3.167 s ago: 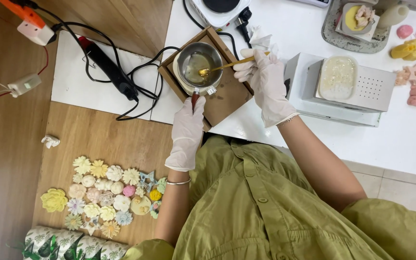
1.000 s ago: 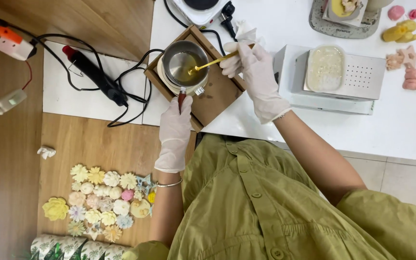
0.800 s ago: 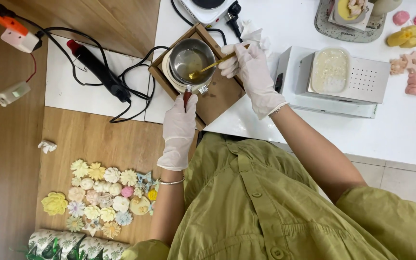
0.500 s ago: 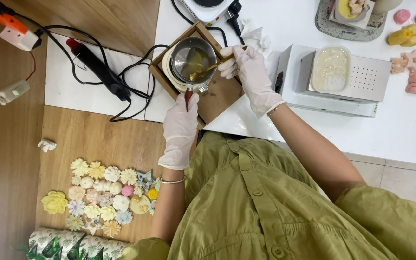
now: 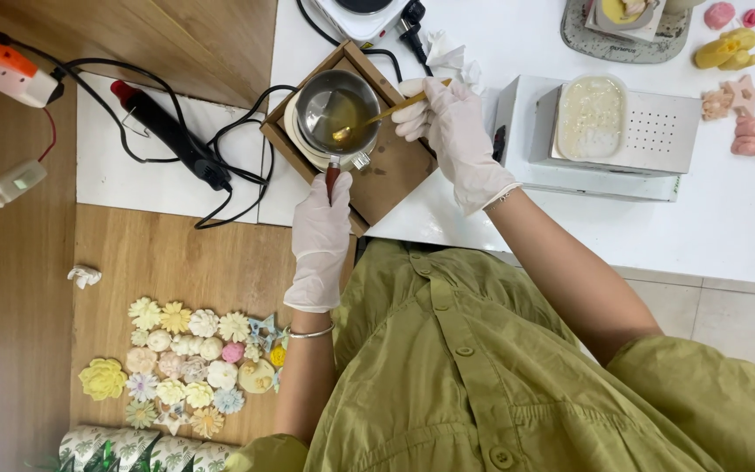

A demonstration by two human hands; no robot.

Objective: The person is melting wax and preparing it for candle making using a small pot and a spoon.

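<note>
A small steel pot with amber liquid sits in a shallow wooden tray at the white table's edge. My left hand, in a white glove, grips the pot's dark red handle. A gold spoon is held by my gloved right hand, its bowl dipped into the liquid near the pot's middle.
A white box carries a container of pale flakes. A hot plate stands behind the tray. A black tool with tangled cords lies left. Several pastel flower shapes lie on the wooden board. Coloured figures sit far right.
The spoon's bowl has kept moving around inside the pot while my left hand holds the handle still. The view shifted slightly.
</note>
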